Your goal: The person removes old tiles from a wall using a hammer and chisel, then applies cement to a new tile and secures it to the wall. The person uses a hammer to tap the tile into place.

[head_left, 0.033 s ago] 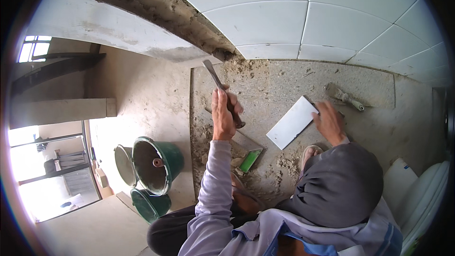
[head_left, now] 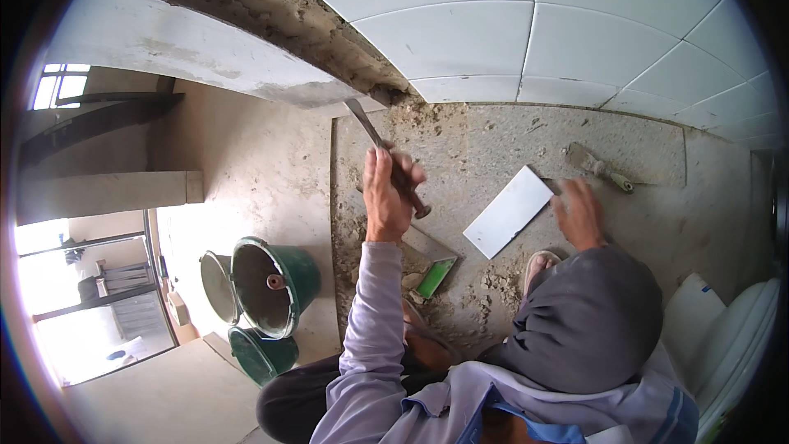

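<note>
My left hand (head_left: 385, 201) is closed around a metal chisel (head_left: 362, 118). Its flat blade points up and left toward the low white ledge, and its blunt butt end sticks out below the fingers. To the right, my right hand (head_left: 580, 215) hovers beside a white rectangular tile (head_left: 508, 212) lying on the rough floor. The fingers of this hand are slightly blurred and look apart, with nothing visible in them. A dark thin edge shows between the tile and that hand; I cannot make out what it is. A mortar-caked trowel (head_left: 598, 167) lies farther right.
Green buckets (head_left: 306, 275) stand at the left. A green-ended piece (head_left: 436, 277) and mortar crumbs (head_left: 493, 284) lie near my feet. Tiled wall (head_left: 448, 45) rises ahead, beside a white ledge (head_left: 205, 45). White curved fixture (head_left: 735, 353) stands at lower right.
My right hand has shifted right, away from the tile's edge. My left hand and the chisel have moved slightly up and left.
</note>
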The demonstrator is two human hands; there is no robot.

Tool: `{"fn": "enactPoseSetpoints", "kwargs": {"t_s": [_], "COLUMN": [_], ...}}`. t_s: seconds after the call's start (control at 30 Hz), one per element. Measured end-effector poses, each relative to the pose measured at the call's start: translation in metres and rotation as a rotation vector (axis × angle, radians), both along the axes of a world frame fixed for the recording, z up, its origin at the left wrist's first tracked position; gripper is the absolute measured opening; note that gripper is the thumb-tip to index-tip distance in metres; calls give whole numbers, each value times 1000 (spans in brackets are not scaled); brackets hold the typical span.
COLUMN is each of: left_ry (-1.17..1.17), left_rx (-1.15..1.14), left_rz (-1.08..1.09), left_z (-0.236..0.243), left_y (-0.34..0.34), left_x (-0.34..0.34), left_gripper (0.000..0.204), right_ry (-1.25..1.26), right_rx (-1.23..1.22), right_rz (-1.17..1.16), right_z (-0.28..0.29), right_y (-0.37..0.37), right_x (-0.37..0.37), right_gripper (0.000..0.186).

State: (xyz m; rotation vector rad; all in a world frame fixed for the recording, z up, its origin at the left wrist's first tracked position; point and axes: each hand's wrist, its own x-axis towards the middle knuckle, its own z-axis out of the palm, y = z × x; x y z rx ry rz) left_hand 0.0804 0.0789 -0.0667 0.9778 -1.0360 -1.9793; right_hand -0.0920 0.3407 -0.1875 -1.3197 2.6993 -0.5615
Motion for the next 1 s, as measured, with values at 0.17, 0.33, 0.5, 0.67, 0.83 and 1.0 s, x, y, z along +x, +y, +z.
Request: {"fn": "enactPoseSetpoints", "kwargs": {"t_s": [0.17,0.33,0.5,0.67,0.83,1.0], "left_ry": [5,-117,77,106,18,85], "left_rx": [-187,-227,-127,-144,-117,-101], "left_rz": [16,125,134,141,152,191], "left_z": [40,64,60,69,74,72], "left_y": [-15,-24,-44,-44,-39,-43], "left_x": [-31,-42,-62,-66,-60,-79], "left_gripper": [23,21,21,20,17,14], "right_ry": [4,-79,-290,-653,-974,-1329], "right_rx": [86,263,239,-145,-551,-971], "right_rz": [-256,-279,-296,-406,-305,315], "right_z": [-34,-52,8,-26,71,116], "right_y": [111,118,126,170,80,-39], "right_x": [11,13,15,24,37,19], "right_gripper": [55,57,47,38,41,61]}}
